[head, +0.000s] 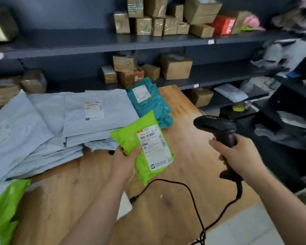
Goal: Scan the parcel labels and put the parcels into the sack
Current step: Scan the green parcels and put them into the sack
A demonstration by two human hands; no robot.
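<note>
Left hand (125, 160) grips green parcel (145, 147) by its lower-left edge, label up. Right hand (237, 154) wrapped round scanner (217, 131), just right of the parcel. Risk: scanner head aimed past the barcode, misread; cable (187, 190) under the parcel could snag.

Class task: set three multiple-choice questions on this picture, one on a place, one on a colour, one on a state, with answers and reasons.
1. Where does the teal parcel lie? A) on the table B) on a shelf C) on the floor
2. What colour is the parcel in the left hand? A) grey B) green C) red
3. What is the right hand doing? A) hanging idle B) pressing the table C) gripping the scanner
Answers: 1 A: it rests on the boards. 2 B: bright green, white label. 3 C: fingers wrap its handle.
</note>
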